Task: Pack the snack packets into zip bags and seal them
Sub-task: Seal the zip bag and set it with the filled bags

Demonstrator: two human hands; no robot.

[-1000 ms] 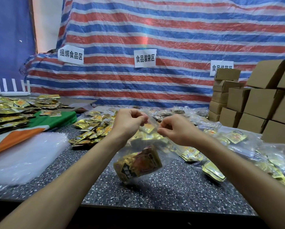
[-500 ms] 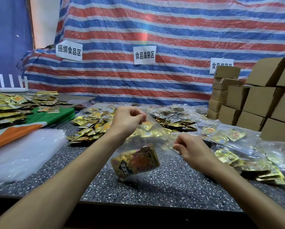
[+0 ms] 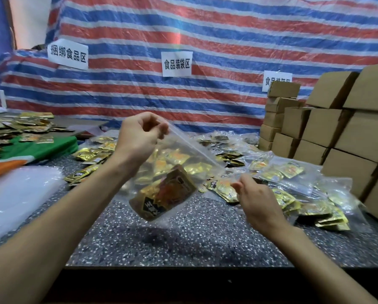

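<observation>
Since the earlier frames the right hand [image 3: 253, 198] has travelled down and to the right, away from the left hand [image 3: 137, 139], along the top edge of a clear zip bag [image 3: 183, 154]. That edge now slopes from upper left to lower right. The left hand is raised above the speckled table [image 3: 183, 238], thumb and fingertips pinching the bag's upper corner so the bag hangs in the air between the two forearms. A few gold and orange snack packets [image 3: 168, 194] have slumped into its lowest corner. The right hand sits just beside the bag's lower corner with its fingers loosely curled - whether it pinches the plastic or has let go cannot be told. Loose packets [image 3: 91, 154] lie on the table behind the left wrist, filled bags [image 3: 293, 172] are heaped to the right, and cardboard boxes [image 3: 348, 132] are stacked beyond them. The bag looks light, thin and floppy, probably slick to the touch, and the weight inside will pull it askew. The firmer zip strip at the corners seems the best place to grip - the soft film below would likely crumple and slide.
</observation>
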